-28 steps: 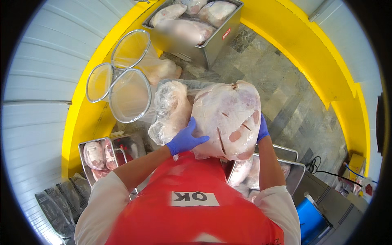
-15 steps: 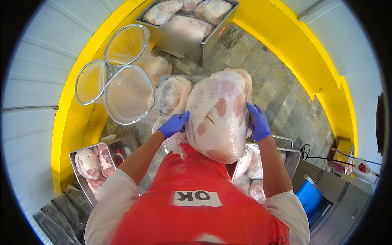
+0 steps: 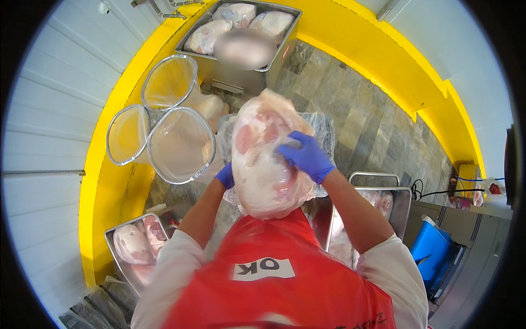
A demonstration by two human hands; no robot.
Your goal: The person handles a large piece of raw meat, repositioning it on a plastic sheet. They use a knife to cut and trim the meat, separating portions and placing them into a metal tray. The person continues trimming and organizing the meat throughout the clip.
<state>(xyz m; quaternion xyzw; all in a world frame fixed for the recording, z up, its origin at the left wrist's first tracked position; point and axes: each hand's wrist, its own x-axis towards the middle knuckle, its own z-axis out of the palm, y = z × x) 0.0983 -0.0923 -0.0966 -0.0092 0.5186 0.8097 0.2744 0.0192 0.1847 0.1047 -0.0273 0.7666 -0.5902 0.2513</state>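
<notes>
A large pale piece of meat (image 3: 257, 181) with pink patches, in clear plastic film, is in both my gloved hands at the centre, above my red apron. My left hand (image 3: 224, 175) grips its left side, the fingers mostly hidden behind it. My right hand (image 3: 304, 154) lies over its right upper face, thumb and fingers pressed against it. Crumpled clear plastic (image 3: 320, 129) shows behind and right of the meat. Just left of it, three metal hoops with clear bags (image 3: 181, 140) hang, with pale bagged meat behind them.
A steel bin (image 3: 246, 82) of bagged meat stands at the back, partly blurred. Meat-filled steel bins stand at lower left (image 3: 109, 244) and right (image 3: 408, 214). A blue container (image 3: 427, 247), cables (image 3: 419, 189) and a cabinet (image 3: 482, 247) are at the right. Yellow curbing (image 3: 350, 46) edges the floor.
The meat has been turned and now sits further left. My right hand has moved from its side onto its face; my left hand has slipped further behind it. The view has shifted slightly.
</notes>
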